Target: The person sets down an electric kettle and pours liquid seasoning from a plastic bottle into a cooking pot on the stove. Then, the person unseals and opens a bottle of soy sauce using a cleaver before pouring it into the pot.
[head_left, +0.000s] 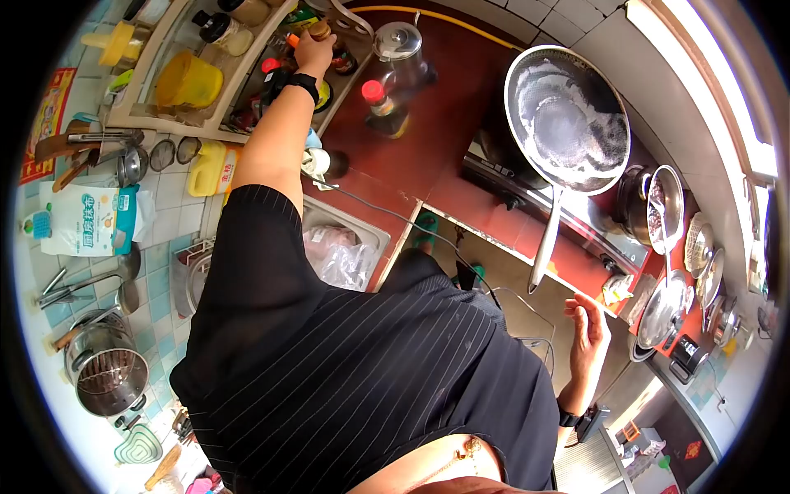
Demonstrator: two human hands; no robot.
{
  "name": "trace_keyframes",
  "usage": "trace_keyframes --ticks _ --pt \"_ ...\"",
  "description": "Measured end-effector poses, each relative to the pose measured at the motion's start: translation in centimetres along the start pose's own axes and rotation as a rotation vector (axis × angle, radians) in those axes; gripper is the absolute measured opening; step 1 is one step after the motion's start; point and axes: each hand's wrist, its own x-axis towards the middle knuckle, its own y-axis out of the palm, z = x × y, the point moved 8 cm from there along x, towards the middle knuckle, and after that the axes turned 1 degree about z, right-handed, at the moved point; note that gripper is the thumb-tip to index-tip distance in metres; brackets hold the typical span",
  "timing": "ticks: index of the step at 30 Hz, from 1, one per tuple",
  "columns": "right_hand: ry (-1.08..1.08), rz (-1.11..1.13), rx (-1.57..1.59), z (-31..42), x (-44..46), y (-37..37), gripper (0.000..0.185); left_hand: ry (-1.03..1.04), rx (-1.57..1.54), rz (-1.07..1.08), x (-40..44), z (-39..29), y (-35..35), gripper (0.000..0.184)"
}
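Observation:
My left hand reaches into the shelf rack at the upper left, its fingers closed round a small container with a round brown top. Bottles with red and orange caps stand beside it. My right hand hangs in the air at the right, loosely curled and empty, below the red counter edge. Nearest to it is the handle of a frying pan, which sits on the stove with a whitish film inside. On the red counter stand a red-capped bottle and a lidded clear jug.
A sink with plastic bags lies beside my left arm. Utensils and a steel pot are along the left wall, near a yellow jug. Pots and lids stand at the right. A cable crosses the counter edge.

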Motion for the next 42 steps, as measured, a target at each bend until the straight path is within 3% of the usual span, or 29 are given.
trace_keyframes --ticks 5,8,11,13,15,18,19,21,26,32,38,42 --pt "-0.031 0.016 -0.045 0.8 1.3 0.5 0.024 -0.053 0.133 0.024 -0.3 -1.1 -1.3 0.075" --pt "-0.077 0.027 -0.026 1.2 1.8 0.6 0.023 -0.100 0.183 -0.031 0.1 0.5 -1.3 0.067" --pt "-0.102 0.037 -0.002 0.9 2.2 0.4 0.021 0.080 -0.116 0.171 -6.5 -4.6 -4.1 0.062" --pt "-0.114 0.041 0.009 0.9 2.5 0.4 0.021 -0.003 -0.373 0.549 -12.8 -7.0 -3.7 0.060" --pt "-0.139 0.054 -0.001 0.3 2.7 0.3 0.021 0.197 -0.340 0.487 -17.9 -10.4 -4.8 0.062" --pt "-0.153 0.082 0.021 0.8 2.9 0.5 0.021 0.151 -0.454 0.378 -19.6 -6.7 -1.0 0.079" --pt "-0.154 0.086 0.027 1.1 2.9 0.7 0.021 0.105 -0.661 0.591 -20.7 -8.4 -0.2 0.069" --pt "-0.159 0.098 0.028 1.2 2.7 0.7 0.021 0.043 -0.593 0.486 -20.3 -3.4 4.5 0.065" --pt "-0.134 0.084 -0.022 0.1 1.7 0.1 0.021 0.022 -0.523 0.084 -20.6 -3.5 5.1 0.030" --pt "-0.161 0.083 -0.044 -0.2 0.6 -0.2 0.021 0.081 -0.371 0.147 -21.2 -6.2 3.8 0.035" --pt "-0.339 0.082 -0.084 4.5 0.3 -0.1 0.017 0.375 -0.371 0.236 -29.2 -19.0 -5.8 0.035" --pt "-0.544 -0.013 -0.176 11.2 -1.4 -1.0 0.025 0.701 -0.217 0.123 -37.3 -28.8 -11.8 0.029"
